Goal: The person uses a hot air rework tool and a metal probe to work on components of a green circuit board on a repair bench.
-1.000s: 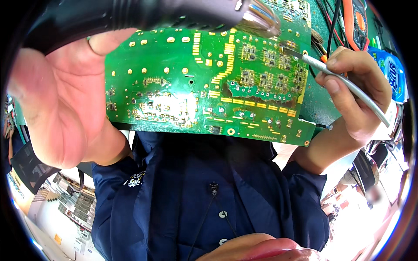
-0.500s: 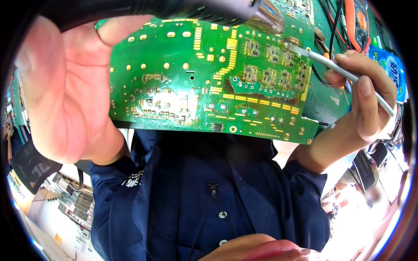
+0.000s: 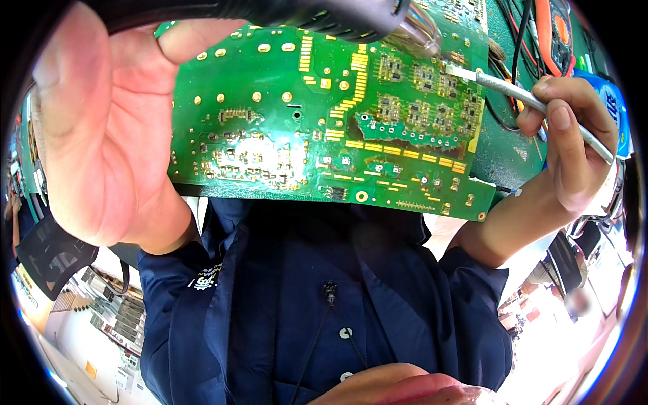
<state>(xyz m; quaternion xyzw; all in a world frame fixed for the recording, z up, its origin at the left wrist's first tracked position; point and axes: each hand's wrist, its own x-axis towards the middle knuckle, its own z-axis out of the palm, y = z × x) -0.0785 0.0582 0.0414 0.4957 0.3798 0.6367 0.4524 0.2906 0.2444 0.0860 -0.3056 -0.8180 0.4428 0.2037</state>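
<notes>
A hot air gun (image 3: pixel 324 15) with a black body and shiny metal nozzle reaches across the top of the view. My left hand (image 3: pixel 111 135) is closed around its handle, palm toward me, with the fingertips partly hidden. The nozzle points at the upper right of a large green circuit board (image 3: pixel 263 74). Between thumb and fingers, my right hand (image 3: pixel 574 135) grips a slim silver craft knife (image 3: pixel 513 93) with a knurled handle. Its flat, square-looking blade rests at or just above small components beside the nozzle; contact cannot be made out.
The board lies on a green work mat (image 3: pixel 503 158). Beyond its right edge are a brush (image 3: pixel 497 52), loose cables, an orange and dark multimeter (image 3: pixel 557 34) and a blue package (image 3: pixel 611 108). A black chair (image 3: pixel 54 250) stands at the left.
My right hand and the craft knife have shifted slightly to the right. The hot air gun's nozzle has dipped a little, and my left hand has moved slightly right.
</notes>
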